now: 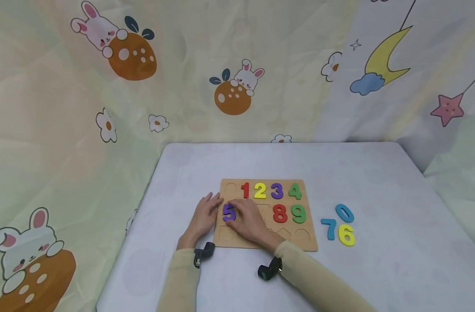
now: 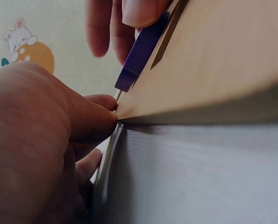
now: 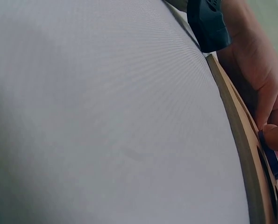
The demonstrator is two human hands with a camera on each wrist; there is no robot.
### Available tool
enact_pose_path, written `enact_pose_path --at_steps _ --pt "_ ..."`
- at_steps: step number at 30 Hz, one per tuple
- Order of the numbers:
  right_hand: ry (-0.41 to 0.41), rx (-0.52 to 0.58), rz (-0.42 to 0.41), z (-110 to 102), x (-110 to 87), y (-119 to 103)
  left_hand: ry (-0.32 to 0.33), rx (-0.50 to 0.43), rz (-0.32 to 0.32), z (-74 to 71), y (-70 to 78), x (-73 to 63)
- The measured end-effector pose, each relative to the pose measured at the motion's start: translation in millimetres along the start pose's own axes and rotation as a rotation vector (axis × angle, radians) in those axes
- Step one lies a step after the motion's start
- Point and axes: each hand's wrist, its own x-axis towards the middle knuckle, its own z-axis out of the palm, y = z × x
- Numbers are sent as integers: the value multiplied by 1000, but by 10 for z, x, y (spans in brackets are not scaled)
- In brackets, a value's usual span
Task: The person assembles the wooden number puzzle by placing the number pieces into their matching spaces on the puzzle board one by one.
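Note:
The wooden number board (image 1: 310, 236) lies on the table with a purple 5 (image 1: 229, 213) at the left of its middle row. Thumb and fingers of my right hand (image 1: 254, 222) pinch this 5 from above and below. In the left wrist view the purple 5 (image 2: 141, 53) sits raised on the board's face, slightly tilted. My left hand (image 1: 203, 215) rests with extended fingers against the board's left edge. A red 1 (image 1: 245, 190), yellow 2 (image 1: 260, 190), purple 3 (image 1: 277, 191) and green 4 (image 1: 295, 191) fill part of the top row.
Red 8 (image 1: 280, 213) and green 9 (image 1: 298, 213) sit in the middle row. Right of the board lie a blue 0 (image 1: 352, 217), blue 7 (image 1: 330, 229) and yellow 6 (image 1: 346, 235) on the white table (image 1: 401, 260). A printed curtain (image 1: 292, 56) hangs behind.

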Motion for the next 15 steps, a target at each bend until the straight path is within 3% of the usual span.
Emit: enact_pose_path --at_steps 15 --pt "35 -33 19 49 24 5 -15 14 -22 -10 16 -2"
